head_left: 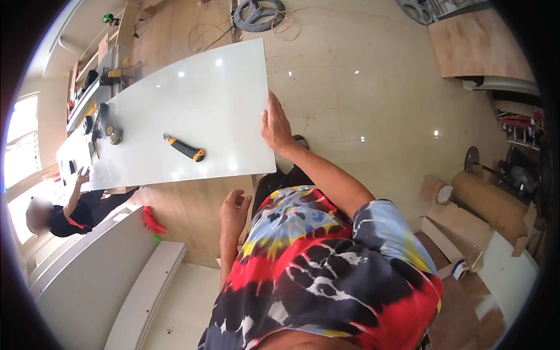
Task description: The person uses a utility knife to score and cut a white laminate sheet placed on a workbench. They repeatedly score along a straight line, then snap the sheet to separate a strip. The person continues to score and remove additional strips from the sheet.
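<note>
**Inspector:** State the item at the hands and its location.

**Recorder:** A panel [216,105], lying flat in front of the person and reaching away to the left. Its near right corner is close to the person's body.

**Inspector:** Appearance?

**Recorder:** White, smooth and glossy, with several bright light spots reflected on it. It looks thin. The right edge runs nearly straight; the upper edge appears bowed, and with this wide lens I cannot tell whether that curve is real. What carries it is mostly hidden.

**Inspector:** Right hand?

**Recorder:** The right hand [276,125] is at the panel's right edge and appears to touch it. Fingers are straight and close together, the thumb slightly apart. No pinch is visible.

**Inspector:** Left hand?

**Recorder:** The left hand [235,211] is just off the panel's near edge, apart from it, fingers loosely bent, nothing seen in its grasp.

**Inspector:** Items on the surface?

**Recorder:** One knife [185,148], black and orange, lying aslant. Dark tools [107,123] are grouped toward the left end.

**Inspector:** Others present?

**Recorder:** A co-worker [73,216] at far left, one arm extended toward that end.
</note>
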### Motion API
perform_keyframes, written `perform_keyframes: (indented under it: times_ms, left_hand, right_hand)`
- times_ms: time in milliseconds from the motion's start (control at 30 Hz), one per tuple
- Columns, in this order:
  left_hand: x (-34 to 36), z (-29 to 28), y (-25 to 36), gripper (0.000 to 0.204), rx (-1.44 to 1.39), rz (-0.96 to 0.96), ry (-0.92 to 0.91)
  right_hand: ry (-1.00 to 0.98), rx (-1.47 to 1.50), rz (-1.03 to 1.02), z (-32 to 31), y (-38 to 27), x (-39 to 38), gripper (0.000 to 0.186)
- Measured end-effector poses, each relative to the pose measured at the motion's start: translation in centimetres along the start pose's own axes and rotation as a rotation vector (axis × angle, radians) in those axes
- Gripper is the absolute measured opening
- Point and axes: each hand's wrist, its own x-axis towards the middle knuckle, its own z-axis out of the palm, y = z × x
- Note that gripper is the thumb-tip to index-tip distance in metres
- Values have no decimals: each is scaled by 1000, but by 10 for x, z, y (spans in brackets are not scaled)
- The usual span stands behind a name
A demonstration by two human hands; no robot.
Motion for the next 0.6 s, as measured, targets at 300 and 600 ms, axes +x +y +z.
perform_keyframes:
  times_ms: [300, 600]
  left_hand:
    - [-19, 9, 17, 37, 42, -186, 10]
    - [-24, 35, 24, 38, -114, -201, 19]
  right_hand:
    - [155, 58, 102, 16, 24, 123, 62]
    - [185, -27, 53, 0, 32, 152, 57]
